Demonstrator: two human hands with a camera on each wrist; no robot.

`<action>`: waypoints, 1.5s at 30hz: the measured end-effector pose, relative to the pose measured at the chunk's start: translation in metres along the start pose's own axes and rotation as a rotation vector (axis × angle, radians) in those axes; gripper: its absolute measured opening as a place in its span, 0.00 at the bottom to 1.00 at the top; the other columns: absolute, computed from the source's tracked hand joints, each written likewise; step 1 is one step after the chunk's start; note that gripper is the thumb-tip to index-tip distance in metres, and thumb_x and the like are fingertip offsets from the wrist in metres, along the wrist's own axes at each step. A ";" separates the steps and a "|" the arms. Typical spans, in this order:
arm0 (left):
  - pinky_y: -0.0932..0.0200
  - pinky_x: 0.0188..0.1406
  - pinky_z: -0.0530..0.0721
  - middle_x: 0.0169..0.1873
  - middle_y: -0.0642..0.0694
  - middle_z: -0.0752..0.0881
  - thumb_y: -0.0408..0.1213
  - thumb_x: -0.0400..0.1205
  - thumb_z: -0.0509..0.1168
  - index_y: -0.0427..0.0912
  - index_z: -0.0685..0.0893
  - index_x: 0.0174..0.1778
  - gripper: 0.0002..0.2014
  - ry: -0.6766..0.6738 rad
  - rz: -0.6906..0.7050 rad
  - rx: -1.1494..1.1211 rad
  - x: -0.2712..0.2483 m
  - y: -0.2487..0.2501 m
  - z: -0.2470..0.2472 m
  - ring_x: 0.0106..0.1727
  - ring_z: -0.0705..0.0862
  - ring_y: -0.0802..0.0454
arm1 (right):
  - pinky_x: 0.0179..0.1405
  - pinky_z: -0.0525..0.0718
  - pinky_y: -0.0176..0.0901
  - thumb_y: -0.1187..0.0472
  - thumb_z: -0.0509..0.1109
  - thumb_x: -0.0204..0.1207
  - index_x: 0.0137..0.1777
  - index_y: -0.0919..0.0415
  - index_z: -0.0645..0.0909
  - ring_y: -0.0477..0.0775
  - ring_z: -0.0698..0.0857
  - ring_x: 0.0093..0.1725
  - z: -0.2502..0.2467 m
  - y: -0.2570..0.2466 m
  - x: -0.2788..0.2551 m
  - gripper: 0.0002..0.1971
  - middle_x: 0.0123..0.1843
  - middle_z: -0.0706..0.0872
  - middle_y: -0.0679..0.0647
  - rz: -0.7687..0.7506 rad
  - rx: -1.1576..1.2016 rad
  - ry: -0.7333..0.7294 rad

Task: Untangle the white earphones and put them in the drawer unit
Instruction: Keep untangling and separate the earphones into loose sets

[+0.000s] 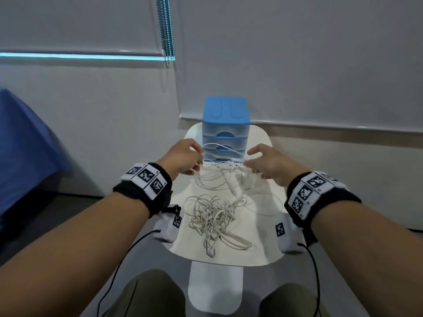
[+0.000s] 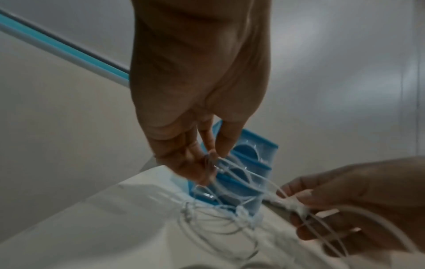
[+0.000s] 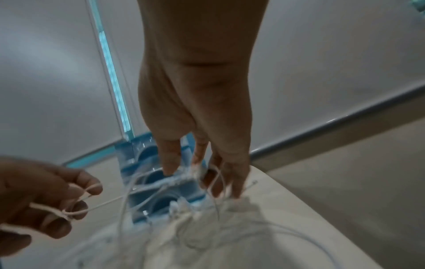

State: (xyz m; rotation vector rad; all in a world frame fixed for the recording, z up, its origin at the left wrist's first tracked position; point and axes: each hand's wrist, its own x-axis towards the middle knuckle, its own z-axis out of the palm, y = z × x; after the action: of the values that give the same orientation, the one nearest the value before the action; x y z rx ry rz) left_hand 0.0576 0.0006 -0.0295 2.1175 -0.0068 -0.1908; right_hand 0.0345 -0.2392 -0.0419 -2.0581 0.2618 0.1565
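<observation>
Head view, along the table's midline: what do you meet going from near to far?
Tangled pile of off-white earphone cables → white earphones stretched between left hand and right hand → blue drawer unit, drawers closed → wall.

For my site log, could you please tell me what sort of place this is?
Probably an office or a lab room: roller blinds with a bead chain, grey floor, and a small white table bearing a blue drawer unit.
</observation>
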 end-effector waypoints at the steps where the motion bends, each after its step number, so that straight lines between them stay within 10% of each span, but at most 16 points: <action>1: 0.60 0.32 0.81 0.49 0.41 0.89 0.32 0.86 0.65 0.47 0.83 0.54 0.06 -0.031 0.017 0.162 0.004 -0.004 0.002 0.38 0.85 0.50 | 0.47 0.83 0.49 0.60 0.77 0.82 0.68 0.54 0.78 0.59 0.84 0.50 0.002 0.006 0.002 0.18 0.56 0.86 0.60 0.003 -0.113 -0.027; 6: 0.57 0.53 0.77 0.69 0.46 0.82 0.41 0.87 0.65 0.51 0.80 0.70 0.15 -0.214 0.076 0.691 0.018 -0.018 0.012 0.59 0.80 0.49 | 0.68 0.84 0.56 0.54 0.76 0.82 0.78 0.49 0.75 0.64 0.85 0.64 0.010 0.016 0.008 0.26 0.76 0.76 0.61 -0.040 -0.457 -0.117; 13: 0.53 0.57 0.80 0.68 0.43 0.82 0.44 0.87 0.65 0.53 0.75 0.76 0.20 -0.212 0.086 0.669 0.014 -0.015 0.006 0.59 0.82 0.45 | 0.69 0.84 0.60 0.52 0.75 0.82 0.78 0.49 0.75 0.65 0.85 0.64 0.006 0.018 0.009 0.26 0.75 0.74 0.60 -0.039 -0.409 -0.131; 16: 0.47 0.65 0.81 0.69 0.45 0.78 0.44 0.88 0.65 0.56 0.69 0.83 0.26 -0.144 0.300 0.582 -0.004 -0.008 0.004 0.64 0.81 0.45 | 0.74 0.80 0.59 0.52 0.76 0.82 0.78 0.49 0.75 0.62 0.80 0.71 0.002 0.023 0.007 0.26 0.74 0.75 0.59 -0.031 -0.288 -0.130; 25: 0.57 0.55 0.84 0.50 0.56 0.87 0.44 0.87 0.69 0.54 0.87 0.58 0.06 -0.423 0.448 0.515 -0.076 0.005 0.010 0.52 0.86 0.56 | 0.60 0.76 0.48 0.52 0.77 0.80 0.76 0.45 0.77 0.53 0.77 0.70 -0.015 0.026 -0.013 0.24 0.78 0.74 0.56 -0.088 -0.060 -0.059; 30: 0.60 0.53 0.80 0.54 0.57 0.76 0.46 0.83 0.72 0.61 0.82 0.64 0.14 -0.329 0.418 0.497 -0.103 -0.013 0.024 0.46 0.80 0.64 | 0.41 0.77 0.44 0.58 0.78 0.79 0.51 0.55 0.85 0.50 0.82 0.43 -0.013 0.021 -0.052 0.05 0.47 0.86 0.51 -0.288 -0.024 0.226; 33: 0.50 0.58 0.83 0.60 0.55 0.73 0.51 0.81 0.71 0.65 0.74 0.73 0.24 -0.346 0.343 0.635 -0.110 -0.020 0.037 0.52 0.82 0.54 | 0.32 0.75 0.42 0.56 0.78 0.79 0.33 0.57 0.83 0.50 0.78 0.28 0.010 0.027 -0.078 0.13 0.27 0.83 0.49 -0.216 -0.055 -0.009; 36: 0.49 0.60 0.82 0.63 0.51 0.76 0.52 0.81 0.71 0.61 0.74 0.75 0.26 -0.334 0.296 0.733 -0.108 -0.024 0.043 0.60 0.82 0.47 | 0.31 0.74 0.42 0.55 0.79 0.76 0.29 0.56 0.83 0.52 0.77 0.28 0.034 0.041 -0.096 0.15 0.25 0.81 0.51 -0.040 -0.175 -0.261; 45: 0.62 0.42 0.79 0.46 0.56 0.87 0.37 0.81 0.71 0.53 0.85 0.51 0.07 -0.265 0.218 0.363 -0.098 -0.040 0.032 0.47 0.85 0.54 | 0.37 0.82 0.43 0.60 0.82 0.69 0.37 0.62 0.87 0.45 0.82 0.29 0.040 0.051 -0.108 0.08 0.29 0.88 0.50 -0.071 -0.345 -0.337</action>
State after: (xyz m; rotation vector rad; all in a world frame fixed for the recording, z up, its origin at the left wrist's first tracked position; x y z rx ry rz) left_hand -0.0469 0.0028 -0.0670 2.4148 -0.4572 -0.3599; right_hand -0.0826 -0.2146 -0.0811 -2.3330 -0.0521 0.5295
